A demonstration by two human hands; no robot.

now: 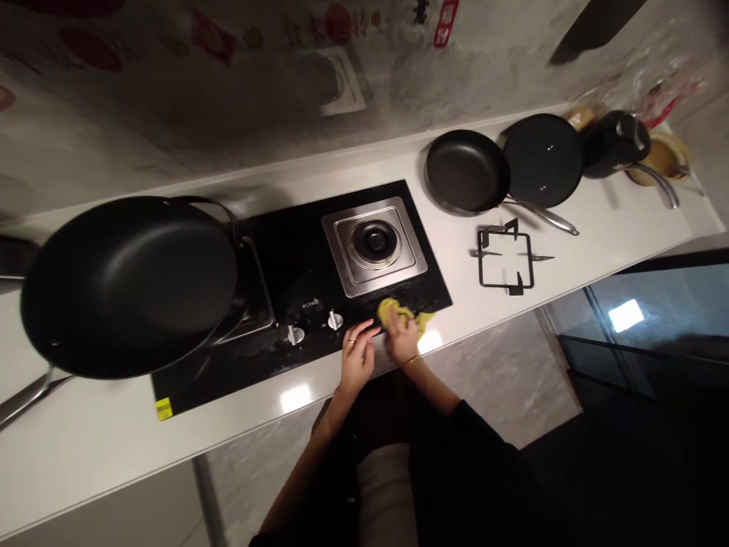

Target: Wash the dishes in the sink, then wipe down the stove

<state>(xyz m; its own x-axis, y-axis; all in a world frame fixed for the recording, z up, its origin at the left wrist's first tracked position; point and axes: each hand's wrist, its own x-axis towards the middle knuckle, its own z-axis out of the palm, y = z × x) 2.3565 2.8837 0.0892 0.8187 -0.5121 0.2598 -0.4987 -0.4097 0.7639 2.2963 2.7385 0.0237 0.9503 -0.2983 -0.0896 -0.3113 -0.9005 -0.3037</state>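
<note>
My right hand (403, 340) presses a crumpled yellow cloth (392, 310) onto the front right part of the black glass stove (307, 266). One end of the cloth trails over the stove's edge. Close by on the left, my left hand (358, 355) hovers at or rests on the stove's front edge, fingers spread and holding nothing; whether it touches the glass I cannot tell. Behind the cloth is the bare right burner (374, 241) in its square steel tray (356, 282). Two silver knobs, a left one (295, 334) and a right one (335, 320), sit left of my hands.
A large black wok (130, 289) covers the left burner, its handle (26, 400) pointing left. The pan support (531, 262) lies on the white counter (456, 266) to the right. Behind it are a frying pan (468, 171), a black round lid or pan (542, 159) and a dark pot (612, 144).
</note>
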